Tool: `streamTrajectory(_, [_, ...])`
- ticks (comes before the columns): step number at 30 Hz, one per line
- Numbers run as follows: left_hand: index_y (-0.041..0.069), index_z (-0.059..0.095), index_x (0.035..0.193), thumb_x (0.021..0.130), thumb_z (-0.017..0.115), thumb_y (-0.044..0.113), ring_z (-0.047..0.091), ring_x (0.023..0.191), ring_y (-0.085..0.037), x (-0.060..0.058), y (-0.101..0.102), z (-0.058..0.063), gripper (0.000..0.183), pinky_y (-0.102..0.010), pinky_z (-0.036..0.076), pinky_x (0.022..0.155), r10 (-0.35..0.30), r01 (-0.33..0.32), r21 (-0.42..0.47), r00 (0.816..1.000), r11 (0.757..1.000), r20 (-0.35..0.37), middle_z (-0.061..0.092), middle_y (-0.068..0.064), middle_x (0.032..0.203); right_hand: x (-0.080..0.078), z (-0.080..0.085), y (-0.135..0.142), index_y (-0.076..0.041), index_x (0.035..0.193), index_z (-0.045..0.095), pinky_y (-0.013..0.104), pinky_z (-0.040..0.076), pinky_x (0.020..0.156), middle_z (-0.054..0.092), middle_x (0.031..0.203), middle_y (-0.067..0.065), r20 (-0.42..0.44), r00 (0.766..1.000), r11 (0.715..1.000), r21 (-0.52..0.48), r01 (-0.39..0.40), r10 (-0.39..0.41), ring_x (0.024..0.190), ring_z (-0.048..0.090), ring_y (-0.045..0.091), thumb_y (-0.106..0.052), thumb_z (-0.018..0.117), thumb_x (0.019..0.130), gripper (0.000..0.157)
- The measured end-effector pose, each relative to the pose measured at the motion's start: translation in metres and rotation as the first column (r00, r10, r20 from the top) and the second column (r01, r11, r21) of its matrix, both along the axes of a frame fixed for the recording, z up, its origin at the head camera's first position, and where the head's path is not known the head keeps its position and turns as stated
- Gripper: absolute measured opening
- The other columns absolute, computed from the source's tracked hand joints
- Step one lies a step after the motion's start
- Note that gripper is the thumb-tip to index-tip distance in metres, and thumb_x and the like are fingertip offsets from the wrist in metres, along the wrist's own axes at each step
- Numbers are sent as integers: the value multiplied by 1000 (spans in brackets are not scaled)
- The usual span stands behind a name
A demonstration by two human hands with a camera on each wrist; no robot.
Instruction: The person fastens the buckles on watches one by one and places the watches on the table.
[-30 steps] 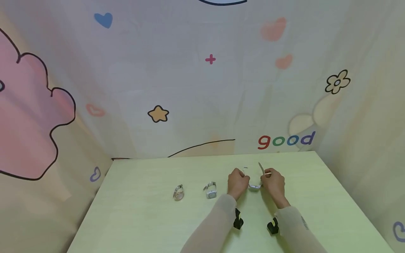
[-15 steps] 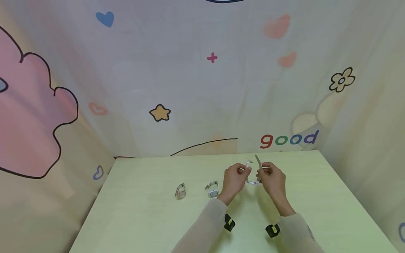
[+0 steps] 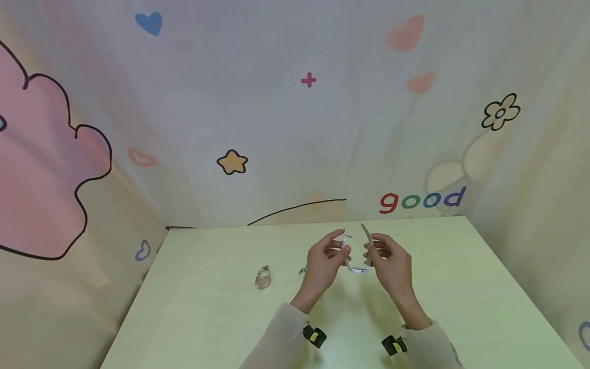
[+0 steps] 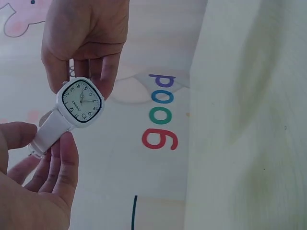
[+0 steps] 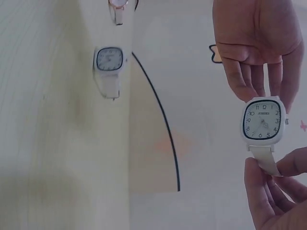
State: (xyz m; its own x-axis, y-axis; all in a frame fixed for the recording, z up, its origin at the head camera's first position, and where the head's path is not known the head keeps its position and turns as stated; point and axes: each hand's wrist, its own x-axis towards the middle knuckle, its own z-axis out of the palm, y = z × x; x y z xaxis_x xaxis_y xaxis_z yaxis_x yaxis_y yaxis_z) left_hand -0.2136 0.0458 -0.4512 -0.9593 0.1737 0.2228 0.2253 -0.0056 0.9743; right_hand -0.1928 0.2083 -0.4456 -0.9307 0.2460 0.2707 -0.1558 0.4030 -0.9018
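A white wristwatch hangs raised over the table between both hands, its strap unfastened and curving up on each side. My left hand pinches the buckle-end strap between thumb and fingers. The other strap half is pinched by my right hand, and its free tip sticks up above the fingers. In the left wrist view the squarish white case shows a pale dial with black numerals and a dark rim. The right hand is at the top of that view.
A second white watch lies on the table, mostly hidden behind the left hand in the head view. Farther left lies a watch with a rose-gold round case. A patterned curtain stands behind the pale table.
Both hands have lifted the white watch off the table and brought it slightly left and nearer. The left hand now covers most of the second watch in the head view.
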Motion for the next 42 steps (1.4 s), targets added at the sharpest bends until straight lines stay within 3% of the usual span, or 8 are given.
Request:
streamTrajectory(3, [17, 63, 124, 93, 68, 17, 71, 76, -13, 4, -9, 4, 31, -26, 59, 69, -4, 4, 42, 1000, 999, -13, 69, -12, 100, 6, 5, -6, -4, 120, 64, 17, 56, 64, 72, 100, 18, -48, 998, 999, -4, -40, 40, 77, 72, 13, -9, 61, 96, 24])
streamTrajectory(8, [10, 65, 115, 93, 68, 17, 71, 77, -12, 8, -19, 5, 23, -28, 59, 71, 26, -19, 102, 997, 995, -66, 69, -15, 103, 14, 8, -16, -4, 116, 66, 16, 56, 67, 73, 98, 15, -120, 988, 995, 2, -100, 100, 77, 70, 4, -11, 62, 96, 21])
streamTrajectory(13, [10, 64, 115, 95, 66, 22, 72, 82, -14, 14, -32, 10, 24, -30, 60, 74, 55, -40, 141, 993, 989, -105, 70, -20, 107, 20, 10, -25, -8, 113, 68, 16, 56, 68, 73, 97, 11, -158, 979, 992, 14, -126, 127, 78, 70, 8, -13, 65, 95, 19])
streamTrajectory(19, [7, 64, 119, 96, 64, 23, 73, 91, -27, 21, -47, 18, 28, -30, 60, 77, 77, -62, 147, 992, 987, -99, 72, -16, 110, 30, 16, -33, -4, 111, 70, 14, 55, 71, 74, 96, 11, -224, 951, 976, 95, -197, 214, 81, 69, 4, -7, 68, 92, 20])
streamTrajectory(22, [11, 66, 119, 95, 65, 28, 73, 93, -29, 24, -53, 21, 29, -29, 59, 79, 91, -78, 134, 992, 988, -92, 73, -12, 110, 30, 14, -33, -6, 111, 71, 16, 56, 71, 74, 96, 8, -230, 944, 971, 98, -219, 236, 82, 68, 1, -9, 70, 90, 21])
streamTrajectory(29, [9, 67, 117, 95, 66, 27, 73, 94, -32, 29, -58, 25, 28, -30, 59, 80, 87, -72, 157, 992, 985, -90, 73, -15, 108, 33, 19, -38, -11, 109, 73, 18, 57, 71, 74, 96, 4, -266, 922, 959, 128, -253, 279, 84, 68, 2, -5, 73, 87, 22])
streamTrajectory(37, [7, 67, 114, 95, 65, 21, 71, 87, -12, 36, -60, 27, 24, -29, 59, 81, 28, -19, 140, 998, 990, -61, 72, -19, 104, 36, 22, -41, -11, 107, 74, 17, 56, 70, 74, 96, 4, -306, 913, 961, 141, -237, 270, 84, 67, 2, -2, 74, 85, 23])
streamTrajectory(42, [7, 67, 115, 95, 65, 20, 70, 82, -12, 39, -62, 27, 23, -28, 58, 80, -4, 12, 131, 998, 991, -61, 71, -22, 100, 39, 27, -43, -12, 105, 74, 17, 56, 71, 74, 96, 5, -331, 902, 960, 127, -249, 278, 84, 68, 7, -1, 74, 85, 23])
